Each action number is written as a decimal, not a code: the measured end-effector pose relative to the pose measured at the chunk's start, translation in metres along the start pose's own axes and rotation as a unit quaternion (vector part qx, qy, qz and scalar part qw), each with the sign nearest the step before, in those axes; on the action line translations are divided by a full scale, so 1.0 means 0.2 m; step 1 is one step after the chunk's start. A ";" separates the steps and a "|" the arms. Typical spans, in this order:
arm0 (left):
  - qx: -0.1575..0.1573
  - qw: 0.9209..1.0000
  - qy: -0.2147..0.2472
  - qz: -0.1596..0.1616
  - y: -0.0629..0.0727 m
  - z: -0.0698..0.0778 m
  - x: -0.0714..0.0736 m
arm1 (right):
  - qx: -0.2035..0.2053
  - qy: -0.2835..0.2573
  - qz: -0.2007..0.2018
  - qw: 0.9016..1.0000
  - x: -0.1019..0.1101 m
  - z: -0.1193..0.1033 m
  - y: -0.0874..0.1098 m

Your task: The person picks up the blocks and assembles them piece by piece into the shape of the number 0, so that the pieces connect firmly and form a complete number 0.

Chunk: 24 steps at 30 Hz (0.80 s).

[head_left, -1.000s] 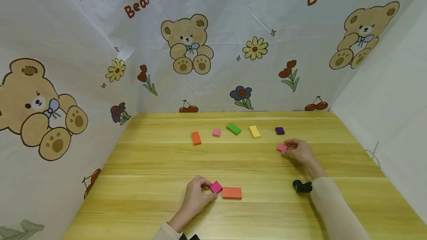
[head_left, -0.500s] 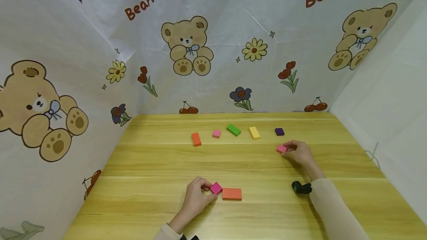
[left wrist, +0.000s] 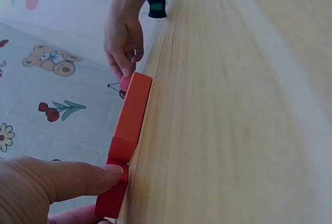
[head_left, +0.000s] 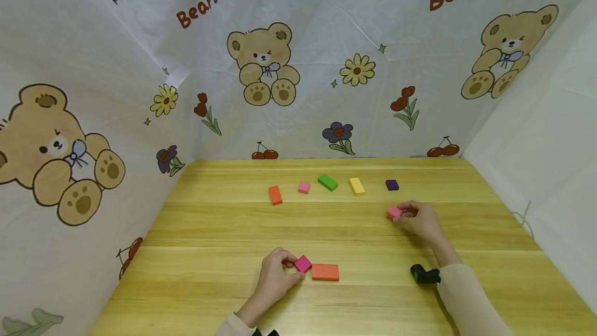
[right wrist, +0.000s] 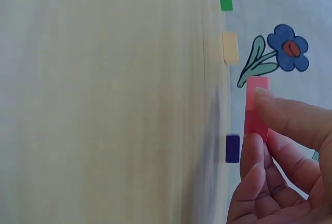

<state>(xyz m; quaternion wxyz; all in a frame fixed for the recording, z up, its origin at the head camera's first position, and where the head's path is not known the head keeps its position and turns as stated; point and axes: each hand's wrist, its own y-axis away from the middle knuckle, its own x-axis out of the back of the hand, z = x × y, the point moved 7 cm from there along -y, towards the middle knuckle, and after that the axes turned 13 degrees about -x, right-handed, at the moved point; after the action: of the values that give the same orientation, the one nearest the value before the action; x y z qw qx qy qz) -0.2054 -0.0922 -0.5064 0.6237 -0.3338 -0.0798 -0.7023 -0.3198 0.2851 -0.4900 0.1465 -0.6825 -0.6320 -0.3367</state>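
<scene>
Wooden table (head_left: 373, 302), bear-print curtain (head_left: 314, 30): near, my left hand (head_left: 274, 275) pinched the magenta block (head_left: 303, 264) against the orange block (head_left: 325, 272); farther right, my right hand (head_left: 421, 221) pinched the pink block (head_left: 394, 212), best held level, I judged.

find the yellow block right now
In the head view, right of centre, the yellow block lies between the green block, left, and the purple block, right.

Diffuse light, soft shadows; wrist views pale, hazy.
</scene>
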 end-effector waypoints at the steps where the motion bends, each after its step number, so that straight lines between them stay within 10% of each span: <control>1: 0.000 1.000 0.000 0.000 0.00 0.00 0.00 | 0.001 -0.002 0.001 1.000 0.00 -0.01 0.01; 24: 0.000 1.000 0.005 0.002 0.00 0.00 0.00 | 0.074 0.004 -0.042 0.996 -0.29 -0.23 0.35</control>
<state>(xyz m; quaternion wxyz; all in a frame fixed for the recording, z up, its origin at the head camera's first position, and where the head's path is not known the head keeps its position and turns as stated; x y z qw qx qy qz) -0.2060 -0.0926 -0.5061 0.6251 -0.3306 -0.0759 -0.7030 -0.2639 0.2016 -0.4778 0.1846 -0.6413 -0.6826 -0.2979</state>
